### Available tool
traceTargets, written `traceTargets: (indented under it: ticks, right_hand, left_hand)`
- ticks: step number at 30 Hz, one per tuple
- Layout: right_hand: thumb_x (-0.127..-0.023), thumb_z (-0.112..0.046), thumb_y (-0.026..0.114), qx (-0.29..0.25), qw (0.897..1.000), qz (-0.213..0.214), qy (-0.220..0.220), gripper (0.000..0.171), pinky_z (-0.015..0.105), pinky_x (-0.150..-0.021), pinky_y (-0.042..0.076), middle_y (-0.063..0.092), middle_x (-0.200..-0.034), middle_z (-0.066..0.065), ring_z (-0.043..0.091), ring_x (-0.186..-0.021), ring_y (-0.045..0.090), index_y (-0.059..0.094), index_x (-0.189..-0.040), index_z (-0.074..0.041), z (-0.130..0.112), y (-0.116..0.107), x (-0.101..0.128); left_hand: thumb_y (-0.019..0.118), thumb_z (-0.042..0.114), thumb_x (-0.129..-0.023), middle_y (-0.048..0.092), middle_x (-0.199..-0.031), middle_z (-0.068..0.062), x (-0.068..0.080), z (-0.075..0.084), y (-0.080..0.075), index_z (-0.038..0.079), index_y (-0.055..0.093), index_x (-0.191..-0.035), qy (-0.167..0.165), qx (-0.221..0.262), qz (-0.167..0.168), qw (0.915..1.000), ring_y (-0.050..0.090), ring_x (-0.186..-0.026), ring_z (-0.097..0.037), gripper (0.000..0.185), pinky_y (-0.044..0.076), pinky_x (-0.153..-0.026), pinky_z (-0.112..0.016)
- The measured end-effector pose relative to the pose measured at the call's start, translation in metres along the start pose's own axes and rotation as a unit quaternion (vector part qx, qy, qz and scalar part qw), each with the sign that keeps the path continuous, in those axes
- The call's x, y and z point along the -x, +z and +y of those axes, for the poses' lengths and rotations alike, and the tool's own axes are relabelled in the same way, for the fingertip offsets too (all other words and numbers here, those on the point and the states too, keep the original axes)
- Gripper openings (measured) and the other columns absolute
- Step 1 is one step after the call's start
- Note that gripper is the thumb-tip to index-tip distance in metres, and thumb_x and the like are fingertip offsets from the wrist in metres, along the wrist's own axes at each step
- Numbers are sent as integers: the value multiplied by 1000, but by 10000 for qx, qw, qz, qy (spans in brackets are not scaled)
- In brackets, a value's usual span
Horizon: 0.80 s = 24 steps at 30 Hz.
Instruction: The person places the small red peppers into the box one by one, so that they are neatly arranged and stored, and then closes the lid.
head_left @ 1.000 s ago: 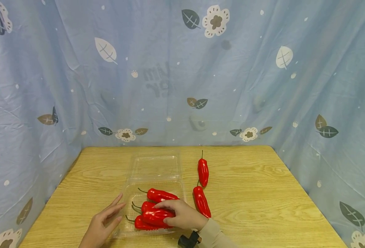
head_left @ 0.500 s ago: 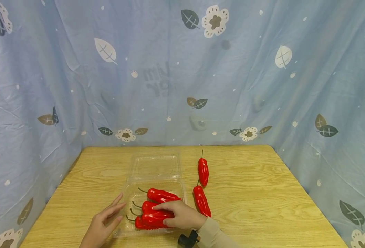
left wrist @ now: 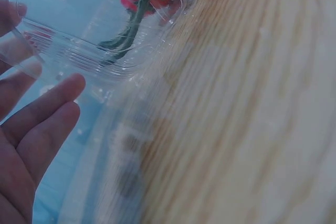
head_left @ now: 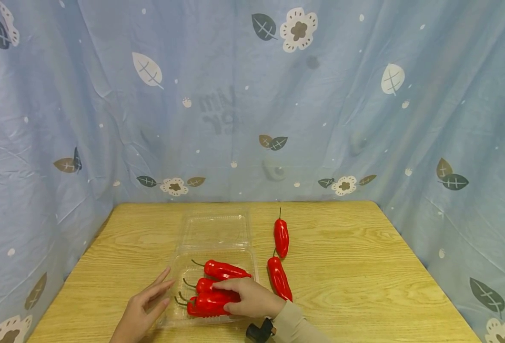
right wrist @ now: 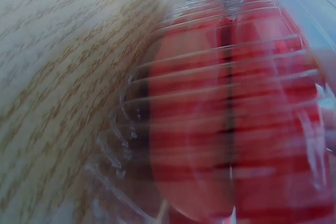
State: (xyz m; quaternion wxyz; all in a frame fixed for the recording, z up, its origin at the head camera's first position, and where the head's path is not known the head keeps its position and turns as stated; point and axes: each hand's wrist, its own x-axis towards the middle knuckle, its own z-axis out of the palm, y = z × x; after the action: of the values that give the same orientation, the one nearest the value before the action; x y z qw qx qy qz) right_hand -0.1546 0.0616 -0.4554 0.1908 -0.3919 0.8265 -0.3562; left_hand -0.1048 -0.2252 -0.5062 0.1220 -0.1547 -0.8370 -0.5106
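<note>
An open clear plastic clamshell box (head_left: 179,267) lies on the table with several glossy red chili peppers inside, green stems pointing left. My right hand (head_left: 254,297) reaches in from the right and grips one red chili pepper (head_left: 211,301) between thumb and fingers. That pepper overlaps the front chili pepper (head_left: 192,309); two others lie behind it. Through the ribbed wall in the right wrist view, red pepper bodies (right wrist: 189,114) show blurred. My left hand (head_left: 140,309) stays at the box's left side, fingers loosely extended; in the left wrist view its fingertips (left wrist: 71,87) are right at the clear rim.
Two more red chili peppers lie on the table right of the box, one farther back (head_left: 281,238) and one nearer (head_left: 279,278). The box lid (head_left: 214,231) is folded back flat. A blue patterned curtain (head_left: 252,95) surrounds the wooden table (head_left: 355,267).
The gripped pepper has shifted slightly toward the front of the box, its stem now nearer the front pepper's stem. My right hand has barely moved, and the left hand stays put.
</note>
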Motion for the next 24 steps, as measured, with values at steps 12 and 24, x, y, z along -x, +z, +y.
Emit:
traceTargets:
  ticks: [12, 24]
  right_hand:
    - [-88, -20, 58, -773, 9951, 427, -434, 48, 22, -92, 43, 49, -132, 2, 14, -117, 47, 44, -133, -13, 3, 1, 2]
    - [-89, -12, 55, -1861, 9707, 1317, -757, 45, 41, -97, 40, 45, -134, 12, 29, -121, 45, 43, -132, -8, 8, -5, 10]
  left_hand:
    - [59, 8, -86, 41, -137, -15, 1, -1, 0, 6, 57, -119, -58, -111, 43, 9999, 46, -112, 5, 33, 48, -80, -13]
    - [57, 3, -86, 39, -137, -21, 0, -1, 0, 2, 56, -119, 249, -102, -36, 9996, 46, -113, 5, 33, 48, -79, -12]
